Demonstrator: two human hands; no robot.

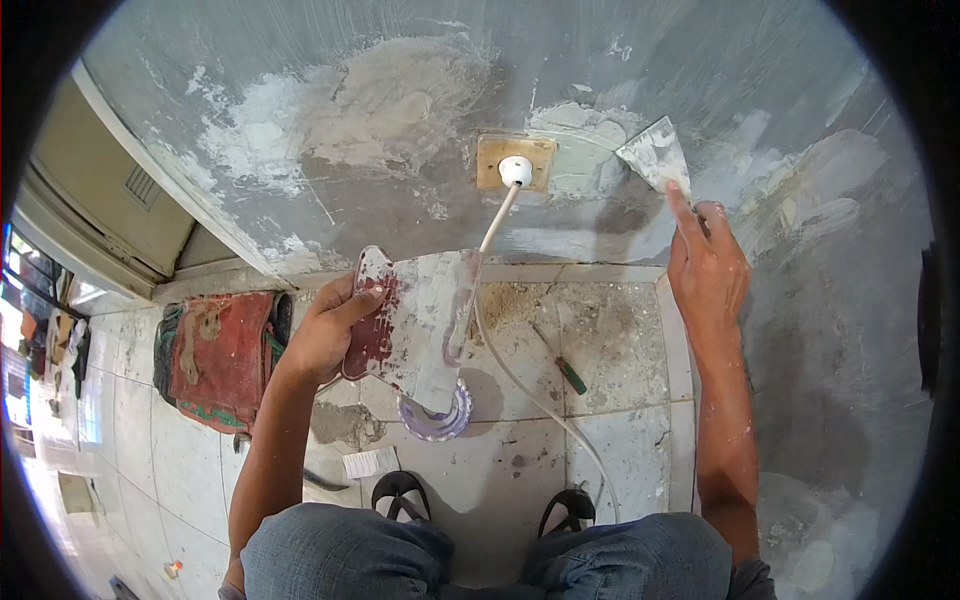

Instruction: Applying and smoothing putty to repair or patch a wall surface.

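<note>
My left hand (325,330) grips a dark red plastic spreader board (425,310), its face smeared with pale putty, held in front of the wall's foot. In my right hand (708,265) is a putty knife (655,155), the index finger laid along its blade. The blade's edge meets the grey wall (400,205) beside a damp-looking putty patch (590,165). That patch borders a yellowed socket plate (487,160) with a round white plug (515,170) in it. A white cable (545,405) hangs from the plug and runs down to the floor near my feet.
A purple-and-white scalloped bowl (462,415) sits on the tiled floor, partly behind the board. Close by lie a green-handled screwdriver (572,376) and a white paper (370,463). A worn red bag (225,350) stands left, near a doorway (100,180).
</note>
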